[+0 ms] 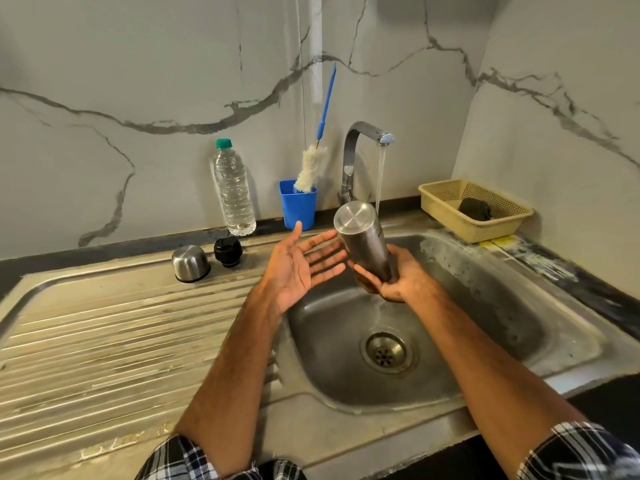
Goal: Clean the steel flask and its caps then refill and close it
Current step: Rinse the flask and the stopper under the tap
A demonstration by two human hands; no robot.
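My right hand (394,277) grips the steel flask (365,242) near its mouth end, holding it upside down over the sink basin (491,306), its flat base tilted up toward me. Water runs from the tap (360,147) just behind the flask. My left hand (301,265) is spread flat, palm up, just left of the flask and apart from it. The steel cup cap (190,263) and the black inner cap (228,251) stand side by side on the drainboard (104,341).
A clear water bottle (232,192) with a green lid stands against the wall. A blue cup (298,204) holds a blue-handled bottle brush (313,168). A beige basket (474,209) with a dark scrubber sits right of the tap. The drain (387,351) lies below my hands.
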